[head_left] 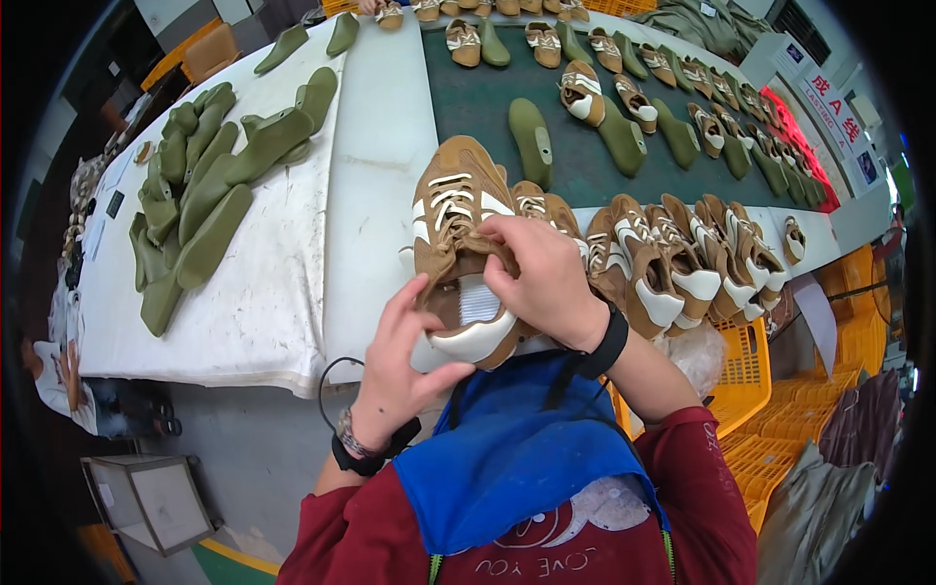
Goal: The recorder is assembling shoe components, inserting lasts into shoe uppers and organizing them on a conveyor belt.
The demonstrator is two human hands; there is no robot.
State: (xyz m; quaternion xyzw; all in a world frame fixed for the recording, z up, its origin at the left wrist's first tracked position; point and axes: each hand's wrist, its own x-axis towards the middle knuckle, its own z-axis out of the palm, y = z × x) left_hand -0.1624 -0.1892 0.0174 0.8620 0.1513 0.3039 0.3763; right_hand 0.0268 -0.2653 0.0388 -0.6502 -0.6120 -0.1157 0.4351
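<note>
A brown suede sneaker [458, 185] with white stripes, white laces and a white heel patch is in front of me, toe pointing away. My right hand [546, 278] pinches the tongue and collar edge on its right side. On the opposite side, my left hand [395, 356] holds the collar near the heel, its thumb stretched under the heel. A pale ribbed piece [478, 300] shows inside the opening. Right beside it, a row of similar sneakers [648, 283] stands along the table's near edge.
Green shoe lasts [214, 239] lie heaped on a white-covered table [283, 331] at left. More sneakers and lasts line the dark green mat [468, 107] ahead, including a single last [531, 136]. Yellow crates [741, 375] stand at lower right. Another person's hand [370, 7] shows at the far edge.
</note>
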